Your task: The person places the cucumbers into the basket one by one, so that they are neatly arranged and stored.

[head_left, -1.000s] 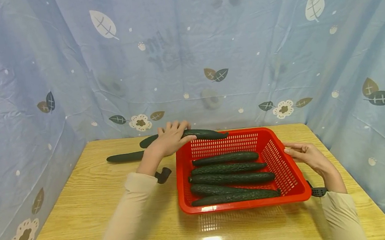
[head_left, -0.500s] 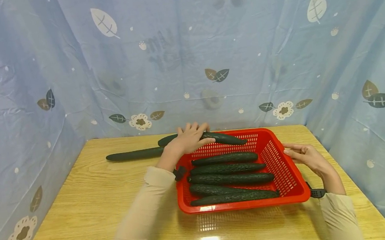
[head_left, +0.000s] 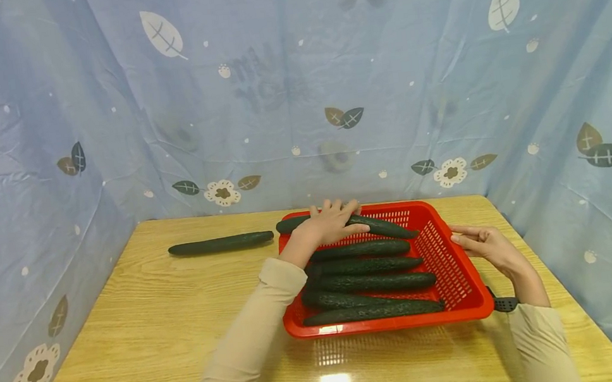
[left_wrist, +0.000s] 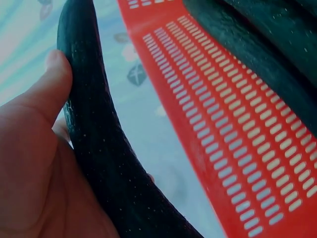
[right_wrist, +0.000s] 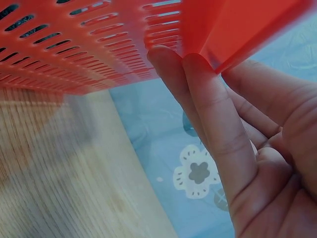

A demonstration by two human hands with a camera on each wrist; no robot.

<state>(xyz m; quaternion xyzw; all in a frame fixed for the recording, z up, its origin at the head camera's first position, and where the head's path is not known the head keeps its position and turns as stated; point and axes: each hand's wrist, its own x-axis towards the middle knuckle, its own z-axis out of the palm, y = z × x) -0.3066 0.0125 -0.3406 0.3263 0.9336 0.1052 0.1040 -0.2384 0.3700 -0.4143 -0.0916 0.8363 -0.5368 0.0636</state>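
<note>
In the head view, my left hand [head_left: 333,222] grips a dark green cucumber [head_left: 383,226] over the back part of a red plastic basket [head_left: 391,323]. The left wrist view has the thumb along one side of this cucumber [left_wrist: 94,114], beside the slotted basket wall [left_wrist: 198,119]. My right hand [head_left: 490,250] pinches the basket's right rim. From below, the right wrist view shows its fingers [right_wrist: 218,116] under the rim and the thumb on the outer side. Several cucumbers [head_left: 374,282] lie side by side in the basket, partly covered by my left wrist and sleeve.
One more cucumber [head_left: 221,245] lies on the wooden table [head_left: 146,338] left of the basket. A blue patterned curtain [head_left: 282,92] stands behind the table and along both sides.
My left hand has carried the cucumber rightward and slightly toward me, from the basket's back left corner to over its back part. The right hand stays at the rim.
</note>
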